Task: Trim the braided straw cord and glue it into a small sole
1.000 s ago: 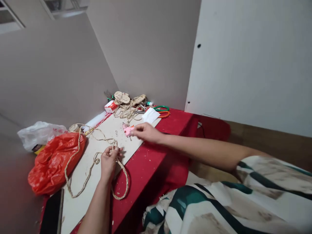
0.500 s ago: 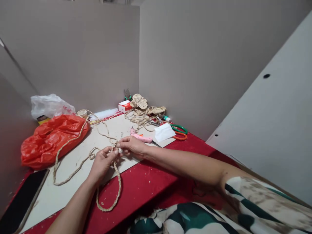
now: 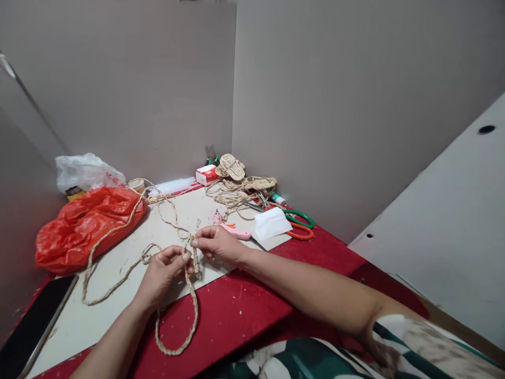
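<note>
braided rope (image 3: 194, 305) pinched in left hand (image 3: 160, 273) and right hand (image 3: 219, 245) grips, box (image 3: 206, 175) print unreadable

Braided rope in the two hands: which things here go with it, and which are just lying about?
In hand: braided rope, pinched by left hand and right hand, over the white board.

Lying about: pink glue gun, scissors, white paper, red bag, white bag, black phone, small red box, woven pieces.

A small home craft corner, walled by plain grey panels. A red table (image 3: 252, 310) holds braided rope (image 3: 175, 345), scissors (image 3: 300, 217), a glue gun (image 3: 232, 228) and plastic bags (image 3: 84, 223).
</note>
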A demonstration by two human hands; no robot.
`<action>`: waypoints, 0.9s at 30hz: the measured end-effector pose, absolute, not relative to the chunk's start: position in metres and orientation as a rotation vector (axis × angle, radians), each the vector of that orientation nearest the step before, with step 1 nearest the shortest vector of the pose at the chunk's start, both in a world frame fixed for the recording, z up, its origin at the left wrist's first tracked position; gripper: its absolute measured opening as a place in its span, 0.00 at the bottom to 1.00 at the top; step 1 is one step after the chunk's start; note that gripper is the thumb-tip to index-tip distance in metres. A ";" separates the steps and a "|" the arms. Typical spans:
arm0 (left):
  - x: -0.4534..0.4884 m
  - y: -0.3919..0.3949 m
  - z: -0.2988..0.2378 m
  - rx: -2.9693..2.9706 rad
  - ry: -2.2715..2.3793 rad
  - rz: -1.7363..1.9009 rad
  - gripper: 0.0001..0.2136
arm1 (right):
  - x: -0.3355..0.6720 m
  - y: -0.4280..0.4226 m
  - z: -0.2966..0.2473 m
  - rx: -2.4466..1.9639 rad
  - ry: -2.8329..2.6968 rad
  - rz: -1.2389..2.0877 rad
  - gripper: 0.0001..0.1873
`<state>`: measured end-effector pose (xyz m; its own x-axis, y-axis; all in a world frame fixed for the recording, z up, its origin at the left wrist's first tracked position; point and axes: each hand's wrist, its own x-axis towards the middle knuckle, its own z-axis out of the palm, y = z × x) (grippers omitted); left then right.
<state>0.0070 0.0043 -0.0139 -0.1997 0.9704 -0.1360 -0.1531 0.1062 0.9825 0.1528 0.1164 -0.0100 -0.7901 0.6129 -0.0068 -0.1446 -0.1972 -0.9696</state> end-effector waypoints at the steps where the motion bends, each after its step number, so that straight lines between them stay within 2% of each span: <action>1: 0.008 0.004 -0.014 0.911 1.309 1.338 0.11 | 0.153 0.116 -0.011 -0.546 -1.591 2.034 0.16; 13: 0.015 0.003 -0.017 0.903 1.429 1.510 0.15 | 0.155 0.117 -0.018 -0.526 -1.609 2.228 0.18; 22: 0.020 0.003 -0.017 1.024 1.596 1.564 0.14 | 0.155 0.113 -0.019 -0.572 -1.690 2.170 0.22; 27: 0.018 0.003 -0.023 1.114 1.601 1.529 0.13 | 0.155 0.113 -0.019 -0.577 -1.644 2.170 0.21</action>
